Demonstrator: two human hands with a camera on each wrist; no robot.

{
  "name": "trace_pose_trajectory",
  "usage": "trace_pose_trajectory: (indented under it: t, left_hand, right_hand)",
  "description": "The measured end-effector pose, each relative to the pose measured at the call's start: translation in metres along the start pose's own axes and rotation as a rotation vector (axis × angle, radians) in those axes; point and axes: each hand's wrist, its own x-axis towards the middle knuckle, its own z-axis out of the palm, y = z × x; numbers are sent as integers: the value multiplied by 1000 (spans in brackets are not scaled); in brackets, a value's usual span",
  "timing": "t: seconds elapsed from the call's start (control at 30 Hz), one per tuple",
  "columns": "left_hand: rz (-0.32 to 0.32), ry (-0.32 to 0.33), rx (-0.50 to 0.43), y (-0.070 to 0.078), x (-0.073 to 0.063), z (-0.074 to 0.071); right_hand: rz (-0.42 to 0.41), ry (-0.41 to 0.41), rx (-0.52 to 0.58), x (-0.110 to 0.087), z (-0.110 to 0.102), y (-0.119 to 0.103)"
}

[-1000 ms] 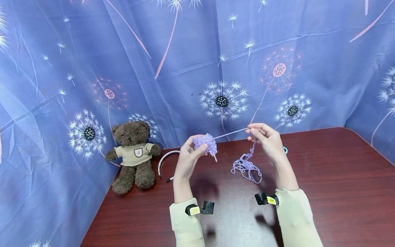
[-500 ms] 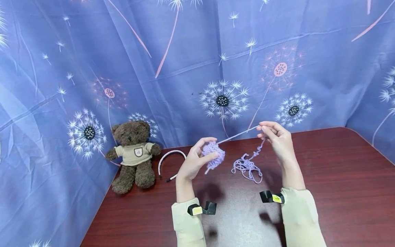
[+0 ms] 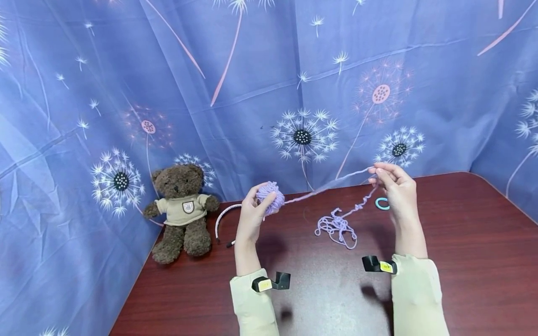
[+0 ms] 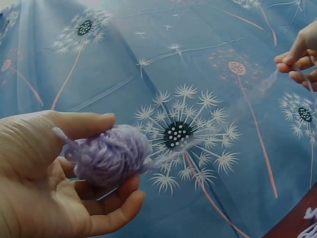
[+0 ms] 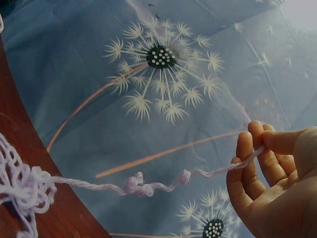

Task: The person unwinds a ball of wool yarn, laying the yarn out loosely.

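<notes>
My left hand [image 3: 251, 216] grips a small ball of lilac yarn [image 3: 270, 198] between thumb and fingers. In the left wrist view a short loose end pokes out of the yarn ball [image 4: 110, 154] near the thumb. A blurred strand runs from the ball up to my right hand [image 3: 397, 190], which pinches it between thumb and fingertips. Below those fingers the twisted strand [image 5: 163, 187], with several small kinks or knots, slopes down to a tangled heap of yarn [image 3: 336, 228] on the table.
A brown teddy bear [image 3: 180, 212] in a beige shirt sits at the table's left edge. Behind my left hand lies a white headband [image 3: 222, 219], partly hidden. A turquoise ring [image 3: 382, 204] lies by my right wrist. The dandelion-print curtain [image 3: 252, 93] hangs behind the dark red table [image 3: 470, 242].
My right hand has moved rightward with the strand, uncovering the turquoise ring. The left hand dipped right, then came back left, turning the ball. The strand between them is longer; the heap stays put.
</notes>
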Motion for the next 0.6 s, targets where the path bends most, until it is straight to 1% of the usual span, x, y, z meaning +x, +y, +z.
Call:
trace_pose_trajectory:
  t: [0.1, 0.17, 0.27, 0.33, 0.4, 0.5, 0.6]
  left_hand:
    - [3, 40, -45, 0, 0, -3]
    - [5, 47, -68, 0, 0, -4]
    - [-7, 1, -89, 0, 0, -5]
    - [-21, -40, -91, -1, -1, -4]
    - [-31, -85, -79, -1, 0, -1]
    - [-25, -115, -55, -3, 0, 4]
    - [-14, -137, -42, -4, 0, 13]
  right_hand:
    - [-2, 25, 11, 1, -4, 0]
    - [3, 28, 11, 2, -6, 0]
    - [26, 6, -14, 4, -9, 2]
    - [58, -21, -76, 5, -11, 5]
    - [98, -56, -167, 5, -11, 8]
    - [160, -129, -332, 6, -11, 12]
    - [189, -203, -474, 6, -6, 17]
